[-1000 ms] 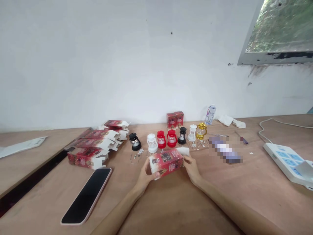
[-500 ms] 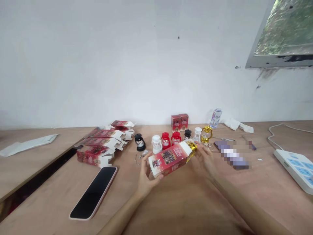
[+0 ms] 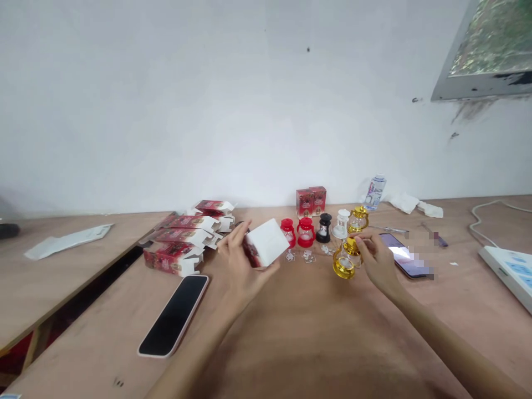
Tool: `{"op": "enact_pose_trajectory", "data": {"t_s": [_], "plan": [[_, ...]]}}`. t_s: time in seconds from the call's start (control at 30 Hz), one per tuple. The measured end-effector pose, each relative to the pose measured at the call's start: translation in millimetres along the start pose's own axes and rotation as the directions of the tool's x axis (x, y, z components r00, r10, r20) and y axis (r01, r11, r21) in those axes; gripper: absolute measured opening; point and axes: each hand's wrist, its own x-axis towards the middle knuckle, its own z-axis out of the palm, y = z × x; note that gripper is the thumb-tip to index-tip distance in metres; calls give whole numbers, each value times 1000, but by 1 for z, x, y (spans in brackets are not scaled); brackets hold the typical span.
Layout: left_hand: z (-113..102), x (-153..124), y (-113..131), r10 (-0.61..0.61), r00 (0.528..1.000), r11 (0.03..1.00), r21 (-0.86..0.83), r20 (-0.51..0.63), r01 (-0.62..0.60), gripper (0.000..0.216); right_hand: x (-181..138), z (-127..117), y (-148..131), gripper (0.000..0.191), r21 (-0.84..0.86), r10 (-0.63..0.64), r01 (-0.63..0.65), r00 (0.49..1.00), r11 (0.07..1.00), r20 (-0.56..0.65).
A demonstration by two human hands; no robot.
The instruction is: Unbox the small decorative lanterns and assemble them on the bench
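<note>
My left hand (image 3: 243, 263) is closed around a red cardboard box (image 3: 268, 243), tilted so that a plain white face shows. In my right hand (image 3: 376, 257) a small gold lantern (image 3: 347, 259) is pinched near its top, tipped a little, apart from the box. Behind them stands a row of little lanterns: two red ones (image 3: 306, 233), a black one (image 3: 323, 228), a white one (image 3: 341, 224) and another gold one (image 3: 358, 219). Small metal parts (image 3: 308, 256) lie in front of the row.
Several red boxes with open flaps (image 3: 172, 257) lie stacked at the left. A black-screened phone (image 3: 174, 316) is nearer me. Two upright red boxes (image 3: 311, 201) and a clear bottle (image 3: 375, 192) are by the wall. Right are another phone (image 3: 405, 255) and a white power strip (image 3: 509, 277).
The gold lantern has come out of the box and moved right in my right hand. My left hand has turned the box, so its white face now shows.
</note>
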Motion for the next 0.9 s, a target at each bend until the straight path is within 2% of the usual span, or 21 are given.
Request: {"op": "enact_pose_trajectory", "data": {"t_s": [0.07,0.17,0.3,0.37,0.47,0.57,0.67,0.73,0.8,0.83,0.9], "plan": [[4,5,8,84,996,993,86,32,-87,80,-7,0,7,32,-78,-23,26,999,997,36],[9,6,13,118,990,987,103,79,-126,78,-15,-1,18,32,-153,-38,49,996,987,76],[11,-1,10,193,979,972,124,65,-200,69,-23,-6,22,30,-220,-42,60,995,974,88],[11,-5,6,265,963,957,105,55,-269,64,-25,-6,15,26,-265,-184,193,981,945,58],[13,-5,3,347,936,934,66,51,-350,61,-26,0,-11,24,-324,-450,433,893,841,23],[21,6,5,418,907,904,70,53,-421,59,-21,17,-55,27,-260,-539,554,832,791,131],[31,25,12,487,873,871,67,17,-487,55,-12,42,-98,39,-146,-482,528,836,837,261],[35,36,16,474,879,879,74,-44,-470,52,-5,57,-116,44,-71,-429,456,870,887,242],[36,44,18,426,902,904,68,-72,-422,52,1,66,-123,41,-22,-390,403,898,915,202],[34,46,18,411,911,911,50,-46,-408,54,4,68,-124,38,-9,-375,383,908,924,185],[28,50,16,403,912,915,0,78,-404,58,8,67,-122,34,7,-349,354,920,935,177]]}}
